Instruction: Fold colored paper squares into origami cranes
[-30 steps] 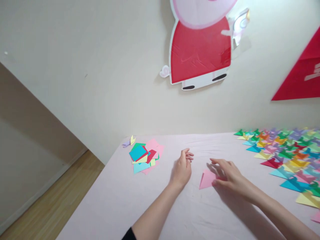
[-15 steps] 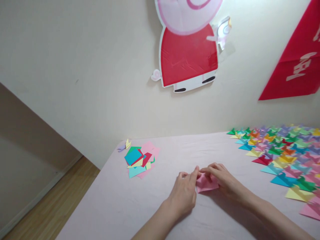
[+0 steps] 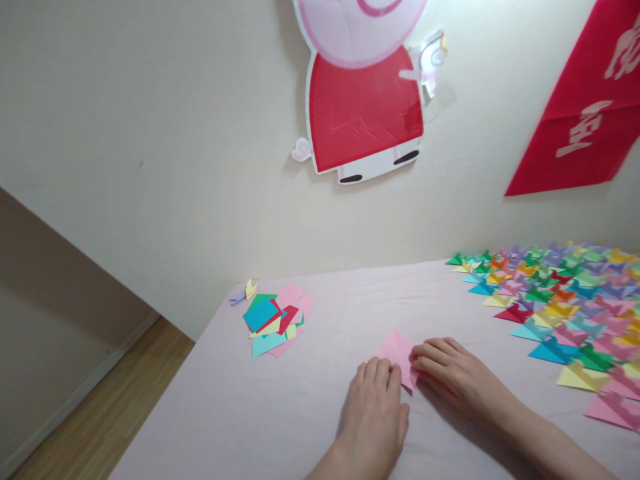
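A pink square of paper [image 3: 395, 350] lies unfolded on the pale pink tablecloth [image 3: 240, 413], one corner pointing away from me. My left hand [image 3: 374, 417] rests palm down with its fingers stretched flat over the paper's near left edge. My right hand [image 3: 453, 373] lies beside it, fingers spread and pressing the paper's right corner onto the cloth. Neither hand lifts the sheet.
A loose pile of coloured paper squares [image 3: 273, 319] sits at the table's far left, with two small folded pieces [image 3: 246, 291] behind it. Several rows of folded paper figures [image 3: 560, 307] cover the right side. The wall carries a cartoon cut-out [image 3: 365, 100] and a red banner [image 3: 585, 127].
The pink paper was a folded triangle under my right hand; both hands met on it and it now lies opened flat. My left hand came in from the left. The view shifted right.
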### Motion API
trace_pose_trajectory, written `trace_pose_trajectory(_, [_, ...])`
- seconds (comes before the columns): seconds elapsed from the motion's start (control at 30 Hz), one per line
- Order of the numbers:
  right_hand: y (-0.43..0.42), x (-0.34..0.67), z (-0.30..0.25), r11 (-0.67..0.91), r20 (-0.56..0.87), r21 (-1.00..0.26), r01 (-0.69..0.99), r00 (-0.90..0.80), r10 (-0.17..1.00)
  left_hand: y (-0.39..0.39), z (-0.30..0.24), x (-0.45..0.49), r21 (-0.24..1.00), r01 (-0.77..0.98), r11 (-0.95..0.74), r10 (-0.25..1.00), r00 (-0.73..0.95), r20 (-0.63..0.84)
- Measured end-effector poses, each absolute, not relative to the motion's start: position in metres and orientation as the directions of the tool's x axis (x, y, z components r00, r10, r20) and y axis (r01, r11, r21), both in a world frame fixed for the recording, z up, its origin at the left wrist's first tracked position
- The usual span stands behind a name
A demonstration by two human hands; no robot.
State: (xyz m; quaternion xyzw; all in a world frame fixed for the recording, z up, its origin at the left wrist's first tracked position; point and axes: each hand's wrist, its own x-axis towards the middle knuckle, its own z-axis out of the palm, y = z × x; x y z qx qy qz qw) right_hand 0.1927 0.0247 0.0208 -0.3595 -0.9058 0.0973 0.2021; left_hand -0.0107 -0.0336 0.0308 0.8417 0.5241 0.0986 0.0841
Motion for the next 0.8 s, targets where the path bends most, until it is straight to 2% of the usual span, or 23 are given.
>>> trace_pose_trajectory(0.1, [0.029, 0.191, 0.019, 0.623, 0.267, -0.491, 0.609, -0.575, 0.773, -0.030, 0.027, -0.014, 0.271, 0.875, -0.402, 0.916, 0.389, 0.102])
trace_pose_trajectory(0.23, [0.036, 0.183, 0.024, 0.381, 0.142, -0.662, 0.645, -0.392, 0.909, -0.019, 0.027, -0.015, 0.267, 0.885, -0.382, 0.924, 0.370, 0.096])
trace_pose_trajectory(0.33, [0.040, 0.175, 0.028, 0.246, 0.063, -0.661, 0.709, -0.275, 0.960, -0.011, 0.028, -0.014, 0.257, 0.894, -0.368, 0.930, 0.354, 0.100])
trace_pose_trajectory(0.43, [0.043, 0.170, 0.024, 0.208, 0.054, -0.629, 0.749, -0.224, 0.973, -0.006, 0.029, -0.015, 0.260, 0.893, -0.367, 0.930, 0.351, 0.108])
trace_pose_trajectory(0.63, [0.047, 0.168, 0.010, 0.205, 0.088, -0.603, 0.771, -0.191, 0.978, -0.008, 0.028, -0.017, 0.236, 0.886, -0.400, 0.917, 0.386, 0.105])
trace_pose_trajectory(0.8, [0.049, 0.167, 0.008, 0.274, 0.138, -0.529, 0.803, -0.237, 0.962, -0.011, 0.025, -0.017, 0.220, 0.882, -0.416, 0.909, 0.403, 0.103])
